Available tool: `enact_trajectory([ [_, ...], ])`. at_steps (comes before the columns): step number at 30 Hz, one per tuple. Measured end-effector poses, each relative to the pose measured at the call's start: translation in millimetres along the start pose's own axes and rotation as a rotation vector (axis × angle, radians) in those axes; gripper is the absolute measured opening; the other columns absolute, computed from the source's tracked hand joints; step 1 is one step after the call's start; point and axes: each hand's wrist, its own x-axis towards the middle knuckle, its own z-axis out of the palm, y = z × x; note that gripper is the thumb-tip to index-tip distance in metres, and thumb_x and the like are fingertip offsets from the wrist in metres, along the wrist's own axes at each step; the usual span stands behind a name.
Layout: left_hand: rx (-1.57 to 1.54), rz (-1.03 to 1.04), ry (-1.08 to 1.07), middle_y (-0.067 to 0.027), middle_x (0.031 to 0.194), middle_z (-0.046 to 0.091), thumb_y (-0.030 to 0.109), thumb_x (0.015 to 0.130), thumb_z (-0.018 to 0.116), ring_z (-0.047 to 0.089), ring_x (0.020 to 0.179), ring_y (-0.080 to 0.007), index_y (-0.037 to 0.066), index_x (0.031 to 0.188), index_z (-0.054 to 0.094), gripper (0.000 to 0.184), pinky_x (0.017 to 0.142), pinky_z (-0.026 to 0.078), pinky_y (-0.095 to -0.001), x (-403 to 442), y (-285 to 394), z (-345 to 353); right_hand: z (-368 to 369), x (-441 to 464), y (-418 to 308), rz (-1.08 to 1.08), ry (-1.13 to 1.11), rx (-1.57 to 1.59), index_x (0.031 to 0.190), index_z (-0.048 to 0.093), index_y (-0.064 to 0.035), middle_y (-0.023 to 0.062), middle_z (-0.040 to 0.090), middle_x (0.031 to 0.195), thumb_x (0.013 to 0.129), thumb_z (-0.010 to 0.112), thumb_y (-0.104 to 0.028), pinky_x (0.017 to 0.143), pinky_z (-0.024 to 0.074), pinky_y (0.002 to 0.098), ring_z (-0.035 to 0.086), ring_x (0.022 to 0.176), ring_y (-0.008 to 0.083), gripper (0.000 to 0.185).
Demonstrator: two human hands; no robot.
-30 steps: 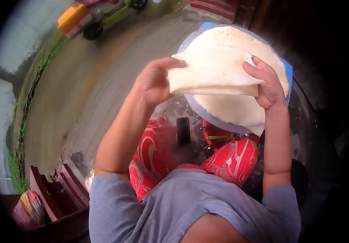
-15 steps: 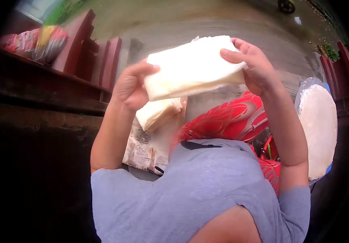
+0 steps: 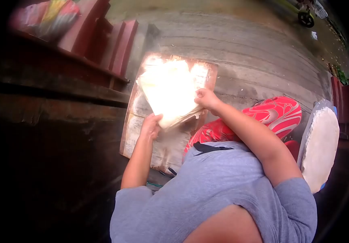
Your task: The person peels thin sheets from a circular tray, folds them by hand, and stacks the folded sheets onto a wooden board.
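Note:
A stack of thin, pale folded sheets (image 3: 172,95) lies on a worn wooden board (image 3: 136,125), its upper part washed out by glare. My left hand (image 3: 151,126) pinches the near left corner of the stack between thumb and fingers. At its right edge, my right hand (image 3: 207,99) is closed on the sheets, fingertips bent in. Glare hides how many layers each hand grips, and I cannot tell what the sheets are made of.
On the right stands a long oval tray (image 3: 307,139) with a thick white layer (image 3: 320,150) on it. A dark red wooden railing (image 3: 122,48) and a colourful plastic bag (image 3: 57,20) are at upper left. A small wheel (image 3: 305,19) shows at the far right.
Both hands have come down from holding a folded pale sheet in the air to the stack on the board. The view has shifted, showing more of the board.

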Motion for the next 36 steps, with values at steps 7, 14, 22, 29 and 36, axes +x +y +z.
enact_trajectory([
  [7,0.552,-0.129,0.143,-0.0094,0.098,0.065,0.011,0.084,0.065,0.063,0.079,-0.0168,-0.003,0.111,0.054,0.032,0.07,0.054,-0.0308,-8,32,-6,-2,-16,-34,0.064,-0.019,-0.008,0.108,0.056,0.0006,0.0082,0.061,0.085,0.077,0.061,-0.001,0.059,0.052,0.0298,0.061,0.073,0.0166,0.031],
  [14,1.645,1.181,0.295,-0.0143,0.141,0.037,0.031,0.085,0.06,0.025,0.135,-0.0362,0.004,0.128,0.046,0.053,0.106,0.022,-0.05,20,56,28,19,-50,-47,-0.857,0.195,-1.101,0.119,0.056,-0.0113,0.0053,0.056,0.123,0.083,0.061,-0.037,0.1,0.0377,0.0403,0.05,0.116,0.023,0.045],
  [22,1.976,0.594,0.293,-0.0084,0.155,0.011,0.049,0.095,0.031,0.002,0.143,-0.0319,0.016,0.147,0.021,0.063,0.111,0.001,-0.0566,88,61,8,19,-57,1,-1.011,-0.296,-1.224,0.126,0.053,-0.0101,0.005,0.044,0.14,0.085,0.059,-0.027,0.111,0.0269,0.0378,0.039,0.131,0.0187,0.045],
  [29,1.848,0.988,0.385,-0.0147,0.152,0.018,0.039,0.092,0.045,0.005,0.141,-0.0398,0.008,0.139,0.036,0.057,0.108,0.008,-0.0596,60,66,36,-66,-136,-73,-0.894,0.098,-0.965,0.111,0.061,-0.0098,0.0085,0.059,0.12,0.081,0.066,-0.021,0.097,0.0415,0.0403,0.054,0.115,0.0254,0.032],
  [36,1.48,1.312,-0.213,-0.014,0.144,0.034,0.011,0.083,0.062,0.016,0.138,-0.0406,0.009,0.128,0.051,0.046,0.109,0.017,-0.0532,5,44,167,-256,-308,12,-0.4,1.195,-0.423,0.1,0.064,-0.0034,0.0075,0.062,0.094,0.087,0.057,-0.009,0.07,0.0486,0.028,0.061,0.079,0.017,0.016],
])
